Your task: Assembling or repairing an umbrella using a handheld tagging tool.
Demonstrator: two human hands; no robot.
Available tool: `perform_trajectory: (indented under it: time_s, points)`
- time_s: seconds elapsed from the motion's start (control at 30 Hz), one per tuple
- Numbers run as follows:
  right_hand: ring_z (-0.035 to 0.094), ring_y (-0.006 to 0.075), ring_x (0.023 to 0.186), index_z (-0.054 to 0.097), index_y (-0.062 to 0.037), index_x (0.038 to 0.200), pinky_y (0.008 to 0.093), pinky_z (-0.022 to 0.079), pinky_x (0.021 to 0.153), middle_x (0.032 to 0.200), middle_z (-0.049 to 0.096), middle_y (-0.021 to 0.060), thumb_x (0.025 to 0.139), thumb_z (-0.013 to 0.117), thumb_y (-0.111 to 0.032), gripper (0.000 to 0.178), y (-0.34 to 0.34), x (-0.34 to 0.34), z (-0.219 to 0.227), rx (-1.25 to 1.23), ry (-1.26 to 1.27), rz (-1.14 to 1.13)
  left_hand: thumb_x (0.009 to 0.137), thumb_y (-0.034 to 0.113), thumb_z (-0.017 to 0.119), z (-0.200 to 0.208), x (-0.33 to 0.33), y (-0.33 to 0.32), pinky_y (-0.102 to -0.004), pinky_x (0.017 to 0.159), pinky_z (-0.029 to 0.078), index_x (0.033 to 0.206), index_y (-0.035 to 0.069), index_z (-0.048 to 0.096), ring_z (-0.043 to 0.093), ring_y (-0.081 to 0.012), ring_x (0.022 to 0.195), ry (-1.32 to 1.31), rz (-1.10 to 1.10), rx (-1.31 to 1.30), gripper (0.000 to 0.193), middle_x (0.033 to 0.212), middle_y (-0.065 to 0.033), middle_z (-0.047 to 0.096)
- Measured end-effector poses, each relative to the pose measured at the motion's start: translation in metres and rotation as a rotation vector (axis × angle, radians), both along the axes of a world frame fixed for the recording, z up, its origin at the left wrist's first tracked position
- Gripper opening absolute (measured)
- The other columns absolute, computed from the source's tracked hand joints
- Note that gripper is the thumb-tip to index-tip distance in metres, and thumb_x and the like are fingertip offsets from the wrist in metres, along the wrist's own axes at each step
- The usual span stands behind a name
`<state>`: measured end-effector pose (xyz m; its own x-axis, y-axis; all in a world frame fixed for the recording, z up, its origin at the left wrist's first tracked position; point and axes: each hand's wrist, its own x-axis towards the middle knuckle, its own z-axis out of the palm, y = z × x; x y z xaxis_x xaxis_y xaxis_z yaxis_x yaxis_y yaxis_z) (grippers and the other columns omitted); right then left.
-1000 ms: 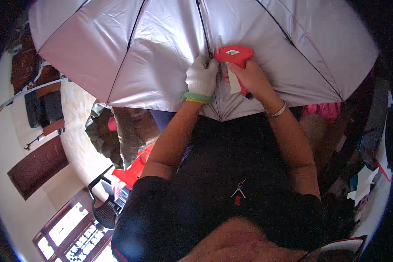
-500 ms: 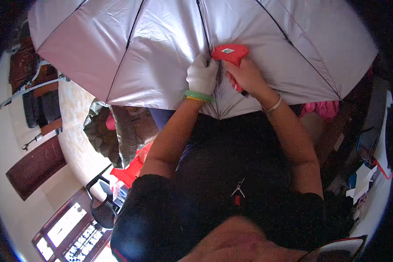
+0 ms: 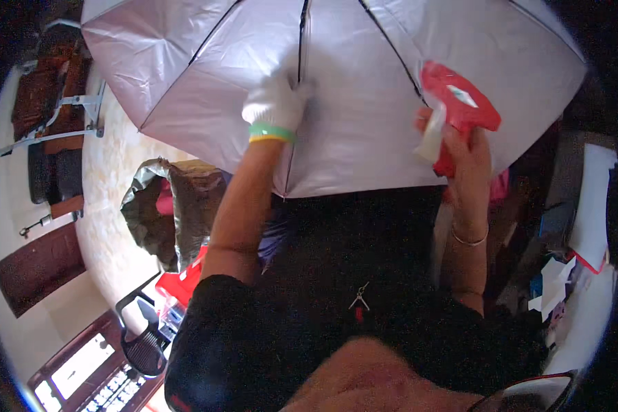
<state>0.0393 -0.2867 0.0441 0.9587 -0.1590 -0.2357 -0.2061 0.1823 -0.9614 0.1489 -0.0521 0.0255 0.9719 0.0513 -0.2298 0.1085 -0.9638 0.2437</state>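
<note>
A silver-lined umbrella (image 3: 371, 144) with dark ribs is spread across the upper part of the view, its inner side toward me. My left hand (image 3: 275, 106), in a white knit glove with a green and yellow cuff, is against the cloth by a middle rib (image 3: 302, 51). Blur and the glove hide whether its fingers grip the rib or cloth. My right hand (image 3: 468, 154), bare, is wrapped around the handle of a red pistol-shaped tool, seemingly a tagging gun (image 3: 477, 110). The tool is held up at the right, in front of the cloth.
Left of my arm is an open dark bag (image 3: 151, 220) with a shiny lining. Red material (image 3: 178, 285) and a black mesh-backed chair (image 3: 144, 350) are below it. White papers (image 3: 553, 292) lie at the far right. A metal frame (image 3: 82, 103) stands at the upper left.
My right hand has drawn the red tool away from the middle rib, to the right, and tilted it. My left hand and the umbrella's lower edge have shifted left in view.
</note>
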Motion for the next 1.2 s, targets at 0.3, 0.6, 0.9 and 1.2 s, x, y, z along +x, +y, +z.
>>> perform_trajectory:
  time_s: [0.3, 0.6, 0.9, 1.2]
  points:
    - [0.063, 0.0219, 0.087, 0.048, 0.0036, 0.117, 0.0317, 0.051, 0.077, 0.101, 0.063, 0.0148, 0.087, 0.051, -0.011, 0.033, -0.03, -0.001, 0.019, -0.038, -0.18, -0.246, 0.086, 0.016, 0.041, -0.014, 0.074, 0.03, -0.0473, 0.083, 0.047, 0.107, 0.008, 0.054, 0.058, -0.0384, 0.099, -0.24, 0.003, 0.139, 0.026, 0.108, -0.0174, 0.059]
    - [0.064, 0.0202, 0.079, 0.053, 0.0005, 0.111, 0.0338, 0.054, 0.069, 0.093, 0.064, 0.0102, 0.085, 0.057, -0.011, 0.029, 0.022, 0.01, -0.088, 0.218, 0.074, 0.017, 0.089, 0.028, 0.045, -0.034, 0.096, 0.115, -0.0467, 0.076, 0.049, 0.113, 0.01, 0.05, 0.061, -0.0386, 0.09, -0.765, -0.184, 0.358, 0.031, 0.112, -0.0136, 0.058]
    - [0.064, 0.017, 0.073, 0.057, 0.0012, 0.106, 0.0303, 0.05, 0.064, 0.086, 0.065, 0.0089, 0.085, 0.055, -0.018, 0.028, 0.021, 0.102, -0.073, -0.396, -0.102, 0.275, 0.083, 0.037, 0.053, -0.022, 0.077, -0.006, -0.0427, 0.075, 0.049, 0.093, 0.007, 0.063, 0.062, -0.034, 0.086, -0.303, -0.032, 0.122, 0.033, 0.091, -0.017, 0.065]
    - [0.063, 0.0159, 0.079, 0.055, -0.0016, 0.111, 0.0293, 0.051, 0.067, 0.093, 0.066, 0.0102, 0.085, 0.053, -0.015, 0.029, 0.045, 0.185, -0.095, 0.011, -0.095, 0.454, 0.08, 0.031, 0.061, -0.042, 0.092, 0.013, -0.0326, 0.066, 0.048, 0.092, 0.0, 0.067, 0.062, -0.02, 0.07, -0.185, 0.086, -0.615, 0.034, 0.079, -0.0127, 0.066]
